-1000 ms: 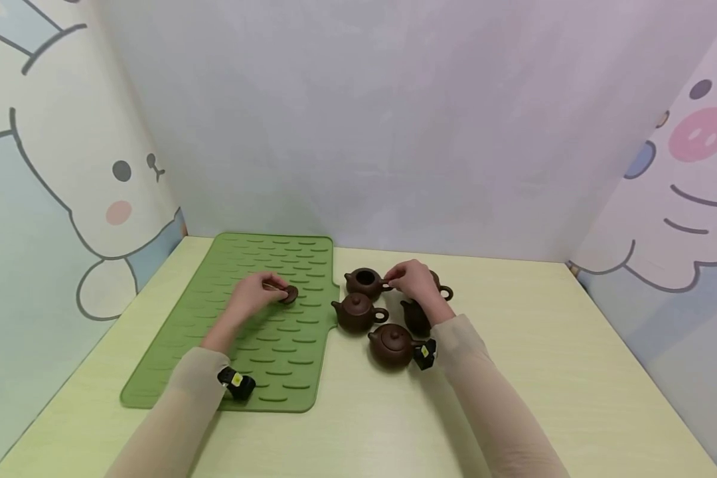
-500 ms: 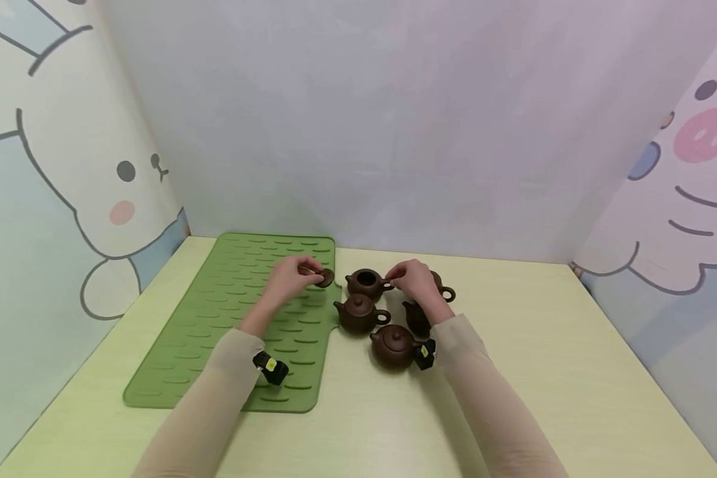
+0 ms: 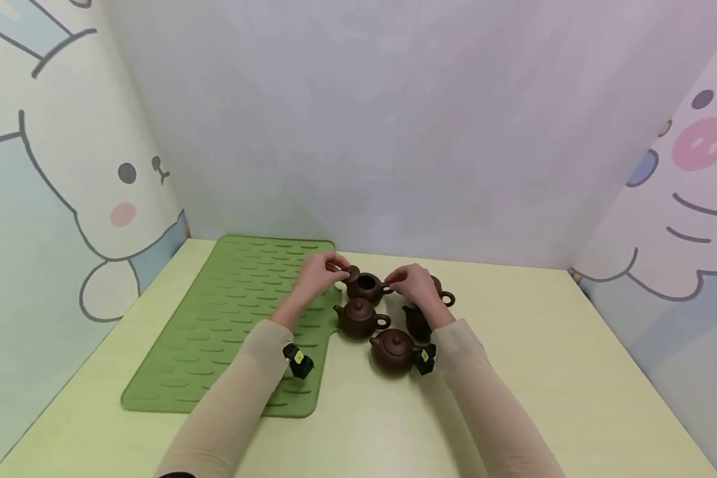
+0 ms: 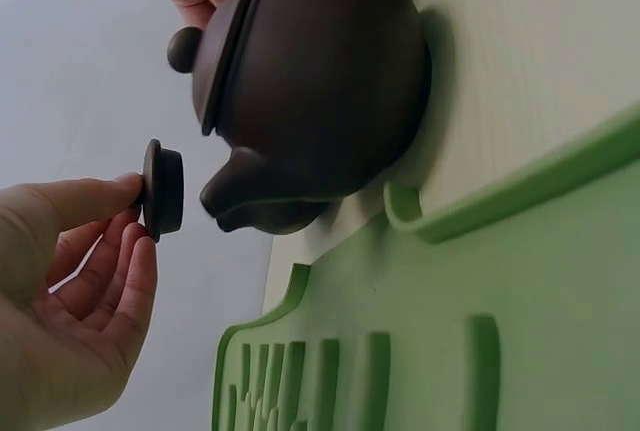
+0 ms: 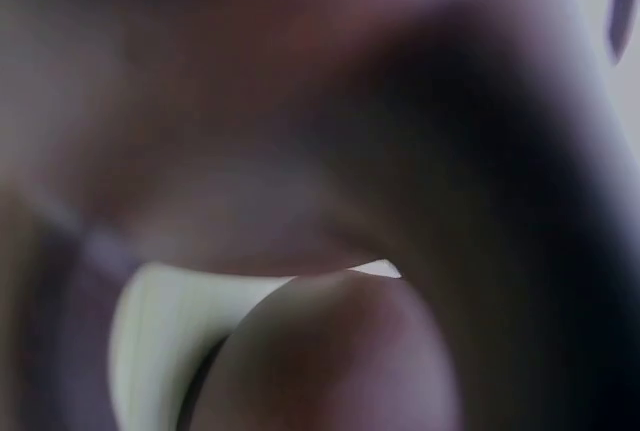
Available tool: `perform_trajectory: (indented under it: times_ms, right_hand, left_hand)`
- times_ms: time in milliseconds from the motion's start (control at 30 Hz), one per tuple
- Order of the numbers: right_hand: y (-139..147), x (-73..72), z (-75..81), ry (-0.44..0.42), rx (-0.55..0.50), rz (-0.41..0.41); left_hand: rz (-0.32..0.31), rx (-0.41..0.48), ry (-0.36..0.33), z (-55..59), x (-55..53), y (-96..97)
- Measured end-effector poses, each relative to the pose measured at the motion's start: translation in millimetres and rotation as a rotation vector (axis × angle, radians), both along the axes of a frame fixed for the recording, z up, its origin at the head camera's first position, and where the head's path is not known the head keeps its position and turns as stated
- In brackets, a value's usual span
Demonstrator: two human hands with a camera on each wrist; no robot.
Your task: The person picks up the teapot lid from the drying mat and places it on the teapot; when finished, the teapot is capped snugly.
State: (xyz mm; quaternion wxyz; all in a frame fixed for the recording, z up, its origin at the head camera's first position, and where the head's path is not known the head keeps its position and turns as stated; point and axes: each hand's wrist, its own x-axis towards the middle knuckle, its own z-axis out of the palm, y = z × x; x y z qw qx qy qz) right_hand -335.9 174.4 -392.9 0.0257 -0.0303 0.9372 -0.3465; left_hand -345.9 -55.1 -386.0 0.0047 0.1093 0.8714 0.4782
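Note:
My left hand [image 3: 318, 273] pinches a small dark brown teapot lid [image 3: 352, 272] between thumb and fingers, at the left edge of a teapot with its top uncovered [image 3: 361, 295]. In the left wrist view the lid [image 4: 168, 193] is held on edge, its inner rim facing right. My right hand [image 3: 415, 284] pinches that uncovered teapot's handle. Just in front of it sits a lidded teapot [image 3: 356, 324], which fills the upper part of the left wrist view. The right wrist view is mostly blurred, dark close-up shapes.
Another lidded teapot [image 3: 390, 357] stands nearer, by my right wrist. Two more brown teapots are partly hidden by my right hand and forearm, one [image 3: 417, 325] below it, one [image 3: 448, 299] behind. A green ribbed mat [image 3: 215, 352] covers the table's left side. Walls enclose the table.
My left hand has carried the lid rightward from over the green mat to the uncovered teapot. The right hand has kept its grip on the handle.

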Motion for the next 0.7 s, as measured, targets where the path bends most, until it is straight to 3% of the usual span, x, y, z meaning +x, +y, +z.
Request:
perform_trajectory:
  times_ms: [467, 700]
  right_hand:
    - [-6, -1.7, 0.6, -0.001, 0.012, 0.018]
    - [-7, -4.6, -1.6, -0.01, 0.01, 0.042]
  left_hand:
    - [-0.092, -0.098, 0.027, -8.3, -10.6, 23.9]
    - [-0.117, -0.111, 0.016, -8.9, -9.5, 26.7]
